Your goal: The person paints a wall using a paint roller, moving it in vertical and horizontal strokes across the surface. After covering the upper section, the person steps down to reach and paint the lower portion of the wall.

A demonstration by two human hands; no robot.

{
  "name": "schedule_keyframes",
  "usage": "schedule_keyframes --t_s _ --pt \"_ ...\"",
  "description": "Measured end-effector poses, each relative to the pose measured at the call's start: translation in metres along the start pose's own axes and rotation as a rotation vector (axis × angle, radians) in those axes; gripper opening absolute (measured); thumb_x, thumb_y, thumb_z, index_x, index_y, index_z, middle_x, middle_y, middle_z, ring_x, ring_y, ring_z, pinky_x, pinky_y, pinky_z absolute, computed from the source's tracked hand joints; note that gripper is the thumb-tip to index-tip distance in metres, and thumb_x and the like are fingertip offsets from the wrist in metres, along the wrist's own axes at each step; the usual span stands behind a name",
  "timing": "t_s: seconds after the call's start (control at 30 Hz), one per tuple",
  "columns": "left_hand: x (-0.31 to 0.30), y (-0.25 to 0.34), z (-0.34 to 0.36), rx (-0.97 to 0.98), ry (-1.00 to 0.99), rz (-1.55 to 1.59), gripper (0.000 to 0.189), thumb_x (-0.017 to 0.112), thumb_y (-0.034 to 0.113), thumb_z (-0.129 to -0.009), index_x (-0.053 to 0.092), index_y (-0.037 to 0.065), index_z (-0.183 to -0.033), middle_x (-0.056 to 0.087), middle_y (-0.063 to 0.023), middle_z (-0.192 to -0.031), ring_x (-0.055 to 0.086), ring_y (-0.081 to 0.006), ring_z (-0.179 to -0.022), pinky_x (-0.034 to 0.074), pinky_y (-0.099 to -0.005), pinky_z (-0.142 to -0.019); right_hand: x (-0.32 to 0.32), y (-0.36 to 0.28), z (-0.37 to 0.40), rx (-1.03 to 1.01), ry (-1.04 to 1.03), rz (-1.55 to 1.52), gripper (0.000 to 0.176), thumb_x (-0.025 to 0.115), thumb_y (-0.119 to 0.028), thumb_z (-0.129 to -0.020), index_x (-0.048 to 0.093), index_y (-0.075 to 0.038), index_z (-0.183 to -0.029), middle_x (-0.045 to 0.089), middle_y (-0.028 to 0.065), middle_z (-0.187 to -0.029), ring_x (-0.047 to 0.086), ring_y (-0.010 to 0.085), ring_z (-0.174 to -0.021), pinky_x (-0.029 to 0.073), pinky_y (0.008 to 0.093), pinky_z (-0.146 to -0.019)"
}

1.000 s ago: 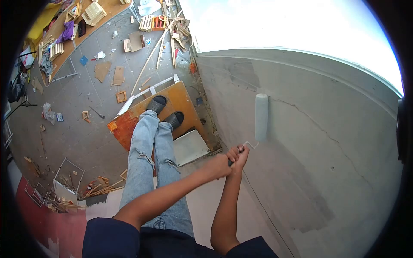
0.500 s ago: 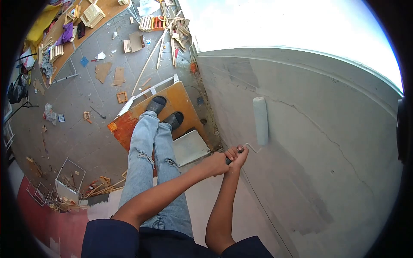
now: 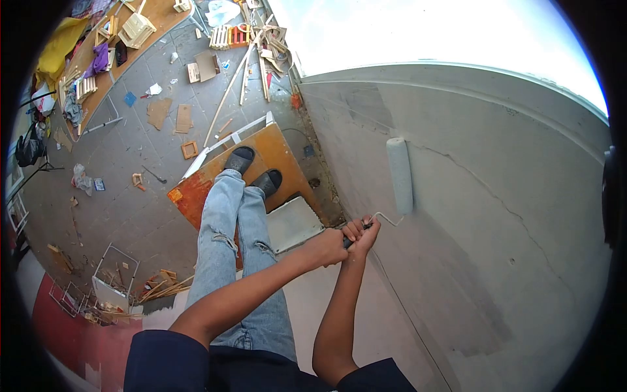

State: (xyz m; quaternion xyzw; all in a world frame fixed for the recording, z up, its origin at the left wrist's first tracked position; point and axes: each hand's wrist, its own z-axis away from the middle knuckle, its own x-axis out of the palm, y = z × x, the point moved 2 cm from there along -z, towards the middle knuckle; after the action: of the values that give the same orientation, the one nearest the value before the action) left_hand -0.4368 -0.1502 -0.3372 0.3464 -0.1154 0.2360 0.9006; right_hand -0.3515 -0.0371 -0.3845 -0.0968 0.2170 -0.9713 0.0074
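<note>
Both my hands grip the dark handle of a paint roller, close together. My left hand (image 3: 326,248) is wrapped round the handle's lower end, and my right hand (image 3: 364,239) closes on it nearer the bent wire frame. The paint roller (image 3: 400,176) has a long pale sleeve that lies against the grey wall (image 3: 477,189). A darker, damp-looking patch (image 3: 457,287) spreads on the wall below the sleeve. A thin crack runs across the wall beside the roller. Part of the handle is hidden by my fingers.
I stand in dark sandals on a wooden board (image 3: 282,153) raised over the tiled floor. A paint-smeared white tray (image 3: 294,224) sits beside my feet. Wood strips (image 3: 228,98), cardboard (image 3: 183,119) and scraps litter the floor. A cluttered table (image 3: 108,75) stands at upper left.
The roller has shifted slightly upward along the wall and tilts a little more. My hands keep the same hold. The whole view has moved a little.
</note>
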Motion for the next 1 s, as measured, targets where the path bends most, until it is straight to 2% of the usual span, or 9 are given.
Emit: schedule_keyframes --t_s 0.1,0.23,0.33,0.47,0.53,0.63,0.77,0.8,1.0 --pt "0.005 0.002 0.006 0.008 -0.032 -0.024 0.021 0.048 0.010 -0.059 0.057 -0.007 -0.051 0.056 -0.0201 -0.050 0.061 -0.0281 -0.049 0.050 -0.0350 -0.051 0.000 -0.008 0.015 0.028 -0.044 -0.020 0.034 0.041 -0.039 -0.088 0.037 -0.014 -0.065 0.021 -0.0027 -0.044 0.015 0.0075 -0.032 0.017 0.0234 -0.028" --pt "0.019 0.004 0.015 0.023 -0.009 -0.015 0.019 0.047 0.009 -0.058 0.057 -0.007 -0.052 0.056 -0.0195 -0.049 0.060 -0.0273 -0.048 0.050 -0.0350 -0.050 0.009 -0.016 0.041 -0.034 -0.019 0.052 0.034 0.043 -0.039 -0.087 0.037 -0.014 -0.065 0.021 -0.0027 -0.044 0.015 0.0075 -0.032 0.017 0.0235 -0.028" --pt "0.011 0.002 0.005 0.004 -0.017 0.011 0.019 0.048 0.008 -0.059 0.057 -0.007 -0.054 0.057 -0.0196 -0.050 0.060 -0.0273 -0.048 0.049 -0.0346 -0.049 0.012 -0.011 0.027 -0.012 0.015 0.027 0.034 0.043 -0.038 -0.087 0.037 -0.014 -0.065 0.021 -0.0028 -0.045 0.016 0.0075 -0.033 0.018 0.0234 -0.029" --pt "-0.011 -0.003 -0.018 -0.010 0.007 -0.001 0.018 0.049 0.008 -0.059 0.058 -0.008 -0.056 0.058 -0.0199 -0.053 0.061 -0.0273 -0.049 0.049 -0.0341 -0.048 -0.003 0.005 -0.028 0.043 0.020 -0.044 0.032 0.043 -0.037 -0.087 0.037 -0.013 -0.066 0.021 -0.0027 -0.045 0.017 0.0073 -0.033 0.018 0.0230 -0.029" --pt "-0.016 -0.001 -0.019 -0.003 0.006 -0.047 0.018 0.050 0.008 -0.059 0.058 -0.008 -0.056 0.058 -0.0204 -0.054 0.061 -0.0276 -0.049 0.049 -0.0344 -0.048 0.000 0.007 -0.028 0.031 0.034 -0.012 0.033 0.044 -0.038 -0.087 0.037 -0.013 -0.066 0.021 -0.0027 -0.045 0.017 0.0071 -0.034 0.018 0.0228 -0.030" --pt "-0.011 0.011 0.002 -0.003 -0.020 0.022 0.019 0.049 0.008 -0.059 0.058 -0.008 -0.056 0.058 -0.0213 -0.053 0.062 -0.0284 -0.050 0.049 -0.0350 -0.049 -0.002 -0.002 -0.009 0.047 -0.018 -0.084 0.033 0.044 -0.038 -0.087 0.038 -0.013 -0.066 0.021 -0.0028 -0.045 0.017 0.0069 -0.033 0.018 0.0228 -0.029" --pt "0.009 0.018 0.020 0.047 -0.021 -0.018 0.019 0.048 0.008 -0.058 0.057 -0.008 -0.055 0.057 -0.0214 -0.052 0.061 -0.0285 -0.050 0.049 -0.0352 -0.049 0.003 -0.018 0.038 -0.022 -0.065 -0.020 0.034 0.043 -0.040 -0.088 0.039 -0.014 -0.066 0.023 -0.0029 -0.045 0.017 0.0067 -0.032 0.019 0.0228 -0.027" --pt "0.011 0.020 0.025 0.058 -0.026 -0.035 0.019 0.048 0.008 -0.058 0.057 -0.008 -0.055 0.057 -0.0212 -0.052 0.061 -0.0283 -0.049 0.049 -0.0352 -0.049 0.004 -0.021 0.044 0.013 -0.095 -0.061 0.034 0.042 -0.039 -0.089 0.039 -0.014 -0.066 0.023 -0.0029 -0.045 0.018 0.0067 -0.031 0.019 0.0226 -0.027" --pt "-0.006 0.003 -0.008 0.016 -0.016 0.067 0.019 0.048 0.008 -0.058 0.058 -0.008 -0.056 0.057 -0.0192 -0.051 0.060 -0.0276 -0.048 0.049 -0.0350 -0.047 0.002 -0.005 -0.005 0.040 -0.007 0.002 0.034 0.044 -0.040 -0.087 0.038 -0.013 -0.065 0.023 -0.0027 -0.045 0.017 0.0074 -0.032 0.019 0.0228 -0.029"
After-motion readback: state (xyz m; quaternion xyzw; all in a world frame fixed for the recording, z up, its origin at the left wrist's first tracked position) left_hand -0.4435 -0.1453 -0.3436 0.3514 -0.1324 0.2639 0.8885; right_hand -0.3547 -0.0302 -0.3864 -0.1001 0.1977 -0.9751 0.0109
